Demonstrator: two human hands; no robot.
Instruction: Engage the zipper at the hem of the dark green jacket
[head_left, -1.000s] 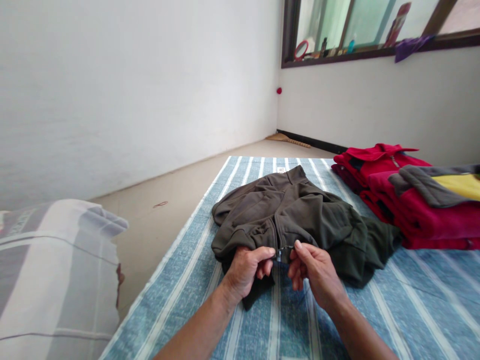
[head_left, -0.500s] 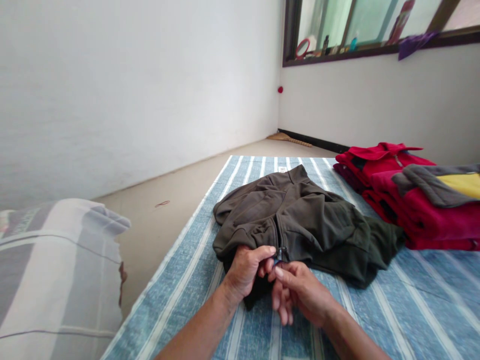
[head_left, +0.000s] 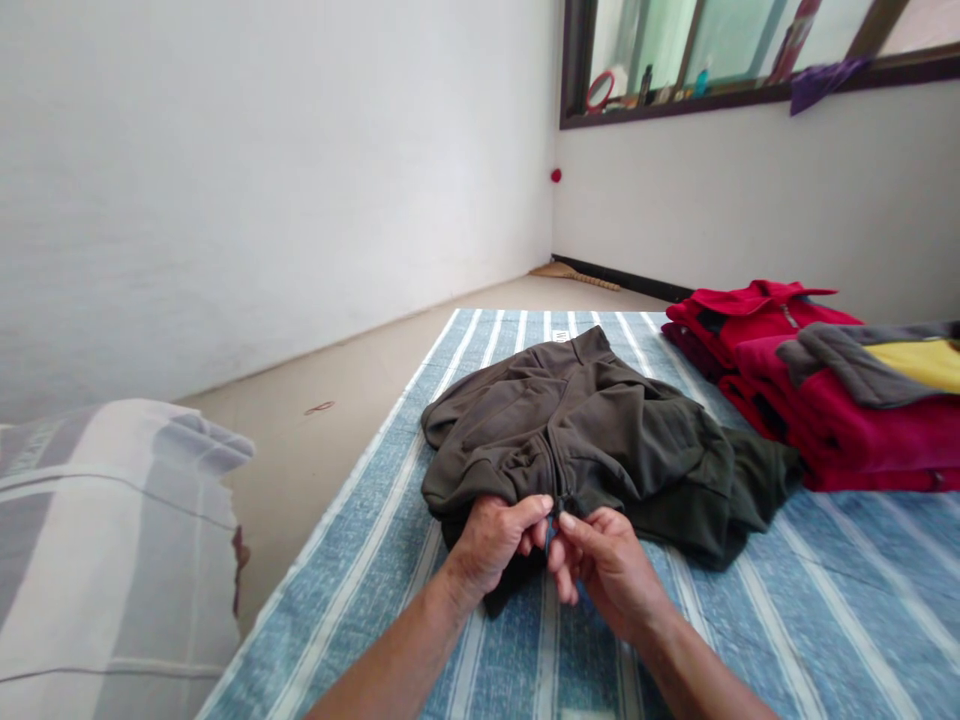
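Note:
A dark olive zip jacket (head_left: 600, 440) lies crumpled on a blue striped mattress (head_left: 825, 600), collar away from me. My left hand (head_left: 495, 540) pinches the bottom hem on the left side of the zipper (head_left: 559, 500). My right hand (head_left: 600, 560) pinches the zipper's lower end from the right, fingertips meeting the left hand's. The small zipper slider shows between the thumbs. Part of the hem is hidden under both hands.
A stack of folded red garments (head_left: 817, 400) with a grey and yellow piece on top sits at the right. A striped pillow (head_left: 112, 560) lies at the left. Bare floor (head_left: 352, 400) runs beside the mattress up to white walls. A window ledge holds small items.
My right hand has moved left from the right hem and closed in on the zipper's lower end, beside the left hand. The left hand has kept its hold.

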